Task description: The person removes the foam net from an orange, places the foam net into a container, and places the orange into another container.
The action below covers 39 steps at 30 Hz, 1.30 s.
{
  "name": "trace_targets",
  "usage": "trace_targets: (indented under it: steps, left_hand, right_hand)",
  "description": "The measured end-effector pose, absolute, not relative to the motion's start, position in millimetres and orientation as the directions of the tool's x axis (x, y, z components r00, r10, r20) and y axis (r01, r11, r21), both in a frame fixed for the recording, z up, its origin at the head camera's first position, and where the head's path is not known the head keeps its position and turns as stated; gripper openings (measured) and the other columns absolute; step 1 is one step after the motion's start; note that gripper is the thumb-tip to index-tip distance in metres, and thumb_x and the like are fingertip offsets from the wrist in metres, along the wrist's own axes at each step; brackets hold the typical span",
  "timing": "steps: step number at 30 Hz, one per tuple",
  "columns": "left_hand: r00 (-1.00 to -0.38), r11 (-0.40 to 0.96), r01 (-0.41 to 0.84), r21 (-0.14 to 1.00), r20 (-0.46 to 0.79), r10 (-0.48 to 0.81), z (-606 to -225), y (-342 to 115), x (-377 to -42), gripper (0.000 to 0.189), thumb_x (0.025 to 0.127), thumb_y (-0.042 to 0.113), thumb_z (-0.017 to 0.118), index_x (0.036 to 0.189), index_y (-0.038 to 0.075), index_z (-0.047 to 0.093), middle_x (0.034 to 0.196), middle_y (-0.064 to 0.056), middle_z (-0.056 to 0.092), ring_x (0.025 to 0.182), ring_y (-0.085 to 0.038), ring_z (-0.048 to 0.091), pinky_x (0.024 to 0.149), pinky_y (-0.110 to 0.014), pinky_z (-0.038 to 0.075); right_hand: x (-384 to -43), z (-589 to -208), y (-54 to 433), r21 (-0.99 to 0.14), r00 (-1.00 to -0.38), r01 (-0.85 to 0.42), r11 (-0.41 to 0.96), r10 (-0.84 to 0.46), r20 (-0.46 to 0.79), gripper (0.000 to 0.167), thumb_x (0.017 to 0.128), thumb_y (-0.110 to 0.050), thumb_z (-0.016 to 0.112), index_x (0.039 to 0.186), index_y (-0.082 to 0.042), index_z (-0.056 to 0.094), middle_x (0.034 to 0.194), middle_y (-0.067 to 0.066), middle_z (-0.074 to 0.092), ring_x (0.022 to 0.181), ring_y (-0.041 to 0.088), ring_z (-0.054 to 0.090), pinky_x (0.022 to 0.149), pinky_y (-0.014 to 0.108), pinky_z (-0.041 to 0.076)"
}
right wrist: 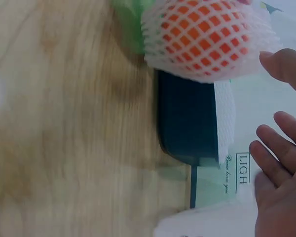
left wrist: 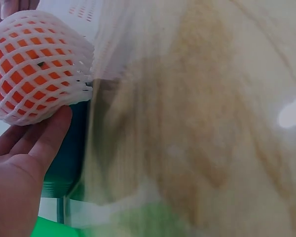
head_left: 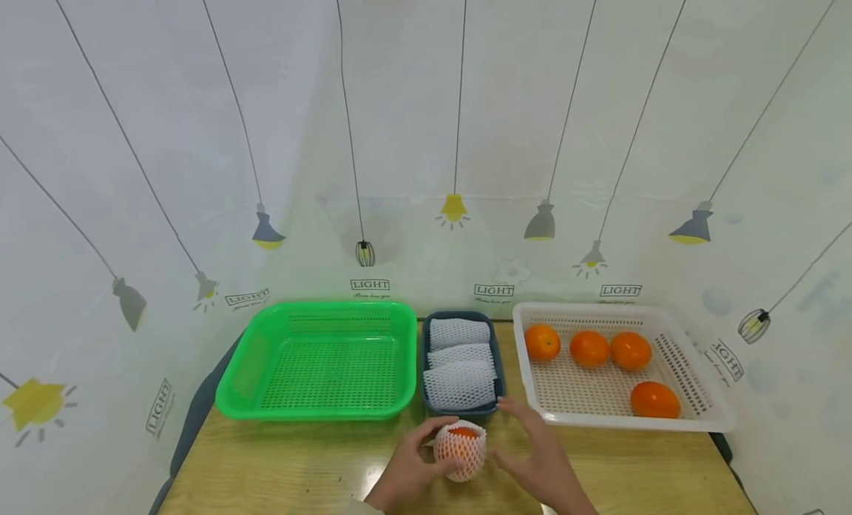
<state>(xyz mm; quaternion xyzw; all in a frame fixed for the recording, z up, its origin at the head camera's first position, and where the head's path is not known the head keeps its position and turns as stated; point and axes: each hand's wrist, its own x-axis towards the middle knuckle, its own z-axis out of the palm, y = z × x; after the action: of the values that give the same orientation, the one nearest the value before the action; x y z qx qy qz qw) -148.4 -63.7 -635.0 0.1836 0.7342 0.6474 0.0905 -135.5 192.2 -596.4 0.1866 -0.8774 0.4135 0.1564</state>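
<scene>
An orange fruit in a white foam net sleeve (head_left: 461, 451) is at the front of the table, its top showing through the net's opening. My left hand (head_left: 414, 463) grips it from the left, thumb in front and fingers behind; the left wrist view shows those fingers (left wrist: 52, 138) under the netted fruit (left wrist: 34, 69). Just to the right, apart from the fruit, is my right hand (head_left: 542, 459), holding nothing, its fingers spread and relaxed. In the right wrist view, the thumb (right wrist: 283, 66) points toward the net.
Behind the hands, a dark blue bin (head_left: 429, 404) holds several white foam net sleeves (head_left: 459, 382). A green basket (head_left: 316, 413) stands at the left. The white basket (head_left: 619, 422) at the right contains several orange fruits (head_left: 589, 348). A printed curtain (head_left: 413, 145) hangs behind the wooden table (head_left: 299, 470).
</scene>
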Motion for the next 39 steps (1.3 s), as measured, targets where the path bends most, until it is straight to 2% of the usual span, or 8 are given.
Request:
trace_targets:
  steps: [3, 5, 9, 12, 18, 25, 33, 39]
  left_hand:
    - [-0.914, 0.109, 0.138, 0.984, 0.084, 0.396, -636, -64, -146, 0.06, 0.088, 0.023, 0.082, 0.142, 0.018, 0.058, 0.136, -0.011, 0.064, 0.112, -0.01, 0.065, 0.093, -0.027, 0.056]
    - [-0.91, 0.105, 0.136, 0.985, 0.083, 0.406, -638, -63, -146, 0.06, 0.088, 0.024, 0.082, 0.142, 0.018, 0.058, 0.137, -0.01, 0.063, 0.113, -0.009, 0.065, 0.095, -0.026, 0.055]
    - [-0.902, 0.086, 0.131, 0.988, 0.082, 0.424, -644, -62, -145, 0.059, 0.087, 0.026, 0.084, 0.14, 0.022, 0.059, 0.137, -0.007, 0.063, 0.116, -0.01, 0.065, 0.097, -0.025, 0.055]
    - [-0.899, 0.079, 0.123, 0.989, 0.077, 0.43, -650, -61, -144, 0.058, 0.086, 0.026, 0.084, 0.138, 0.025, 0.059, 0.138, -0.004, 0.062, 0.118, -0.011, 0.065, 0.098, -0.025, 0.054]
    - [-0.894, 0.046, 0.115, 0.992, 0.083, 0.44, -657, -62, -143, 0.058, 0.088, 0.023, 0.083, 0.14, 0.023, 0.059, 0.143, -0.005, 0.06, 0.123, -0.014, 0.064, 0.102, -0.024, 0.053]
    - [-0.912, 0.06, 0.177, 0.982, 0.141, 0.386, -659, -62, -140, 0.054, 0.086, 0.024, 0.083, 0.137, 0.017, 0.063, 0.145, -0.013, 0.06, 0.129, -0.013, 0.06, 0.104, -0.022, 0.05]
    - [-0.924, 0.05, 0.177, 0.983, 0.149, 0.352, -657, -63, -137, 0.046, 0.086, 0.022, 0.083, 0.129, 0.014, 0.07, 0.147, -0.019, 0.058, 0.133, -0.015, 0.059, 0.104, -0.021, 0.05]
    - [-0.939, 0.092, 0.193, 0.977, 0.157, 0.305, -654, -59, -138, 0.032, 0.087, 0.03, 0.082, 0.116, 0.018, 0.077, 0.14, -0.012, 0.066, 0.131, -0.023, 0.062, 0.104, -0.022, 0.05]
  right_hand:
    - [-134, -604, 186, -0.725, -0.909, -0.417, 0.549, -0.232, 0.348, 0.076, 0.076, -0.021, 0.092, 0.143, -0.027, 0.057, 0.145, -0.003, 0.061, 0.133, 0.021, 0.057, 0.107, 0.04, 0.052]
    - [-134, -609, 182, -0.775, -0.926, -0.371, 0.512, -0.264, 0.269, 0.074, 0.079, -0.026, 0.09, 0.144, -0.026, 0.056, 0.146, -0.003, 0.06, 0.133, 0.021, 0.057, 0.104, 0.045, 0.054]
    - [-133, -619, 176, -0.855, -0.941, -0.258, 0.45, -0.316, 0.117, 0.072, 0.083, -0.039, 0.085, 0.146, -0.021, 0.055, 0.147, -0.004, 0.06, 0.133, 0.021, 0.057, 0.103, 0.042, 0.055]
    - [-132, -624, 174, -0.88, -0.936, -0.229, 0.415, -0.343, 0.082, 0.068, 0.085, -0.043, 0.082, 0.145, -0.022, 0.057, 0.146, -0.001, 0.061, 0.132, 0.021, 0.058, 0.102, 0.04, 0.056]
    - [-129, -630, 172, -0.873, -0.922, -0.299, 0.385, -0.352, 0.16, 0.053, 0.088, -0.04, 0.079, 0.138, -0.026, 0.064, 0.142, -0.001, 0.065, 0.129, 0.013, 0.061, 0.098, 0.037, 0.058]
    - [-128, -634, 169, -0.811, -0.882, -0.45, 0.374, -0.327, 0.339, 0.041, 0.087, -0.027, 0.081, 0.127, -0.02, 0.073, 0.131, 0.001, 0.072, 0.121, 0.015, 0.067, 0.094, 0.031, 0.059]
    - [-126, -628, 165, -0.768, -0.853, -0.521, 0.373, -0.269, 0.447, 0.029, 0.085, -0.01, 0.083, 0.112, -0.018, 0.08, 0.117, 0.002, 0.077, 0.106, 0.015, 0.073, 0.093, 0.019, 0.055]
    - [-124, -622, 159, -0.772, -0.875, -0.483, 0.414, -0.182, 0.449, 0.031, 0.079, 0.001, 0.084, 0.103, -0.02, 0.082, 0.099, -0.006, 0.079, 0.088, 0.005, 0.071, 0.076, 0.023, 0.06]
